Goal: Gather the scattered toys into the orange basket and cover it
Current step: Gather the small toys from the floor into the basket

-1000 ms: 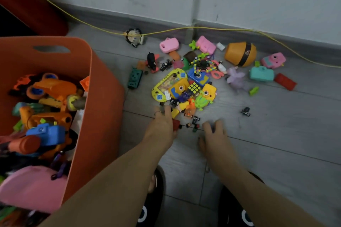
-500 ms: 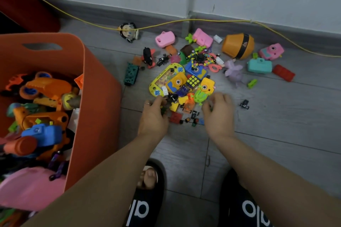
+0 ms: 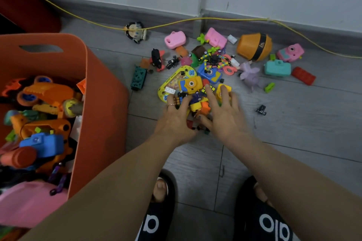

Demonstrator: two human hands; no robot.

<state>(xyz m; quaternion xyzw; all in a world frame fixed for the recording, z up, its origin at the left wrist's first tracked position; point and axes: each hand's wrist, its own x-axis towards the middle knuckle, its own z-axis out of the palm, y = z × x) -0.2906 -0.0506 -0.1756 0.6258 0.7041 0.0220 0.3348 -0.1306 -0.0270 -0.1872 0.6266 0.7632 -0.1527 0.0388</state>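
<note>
Both hands have slid forward, up the frame, since a moment ago, and now they sit on the near edge of the toy pile in the middle of the frame. The left hand (image 3: 177, 118) lies flat with its fingers spread over the small cube toys and the corner of the yellow water game (image 3: 172, 82). The right hand (image 3: 225, 112) is spread wide too, with its fingers over a yellow toy camera (image 3: 223, 89). Neither hand holds anything yet; it looks like they are about to scoop a bunch of toys together. That means this step is only starting, and lots of toys still lie on the floor (image 3: 293, 123). The orange basket (image 3: 101, 103) stands at the left of the frame, just beside the left arm, and it is already quite full of toys. I cannot see a cover for it. Toys still out include the orange barrel toy (image 3: 254, 47), a teal camera (image 3: 277, 67), a red block (image 3: 303, 75) and a tiny black car (image 3: 261, 109) at the right. The wall runs along the top of the frame, close behind the pile, with a yellow cord (image 3: 176, 23) in front of it, so there is little room to push that way. The floor is bare toward the bottom and right, which leaves room to pull toys back. Two feet in black slippers (image 3: 156, 221) stand at the bottom.
</note>
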